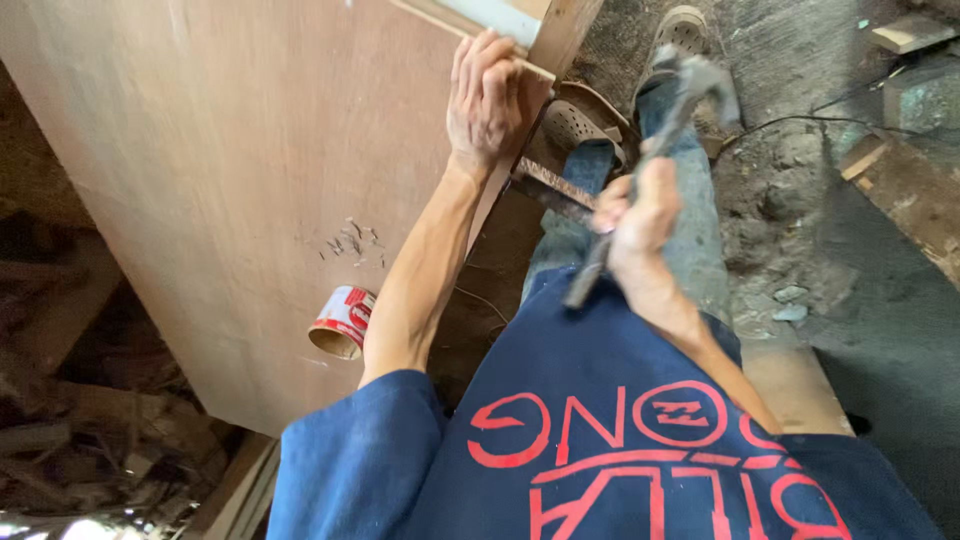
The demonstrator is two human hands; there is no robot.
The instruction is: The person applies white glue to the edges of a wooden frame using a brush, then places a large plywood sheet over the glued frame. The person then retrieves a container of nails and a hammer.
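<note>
Gripping a hammer point(660, 140) in a closed fist around the handle, the right hand point(640, 215) holds it raised above the legs in jeans, the metal head blurred near the sandals point(580, 125), while the left hand point(490, 100) lies with fingers loosely curled on the far edge of the plywood sheet point(220, 150), pressing a thin wooden strip point(470, 35) whose end is cut off. On the smooth brown sheet lie small nails point(352, 243), hard to make out, and a red and white can point(342, 322) on its side.
</note>
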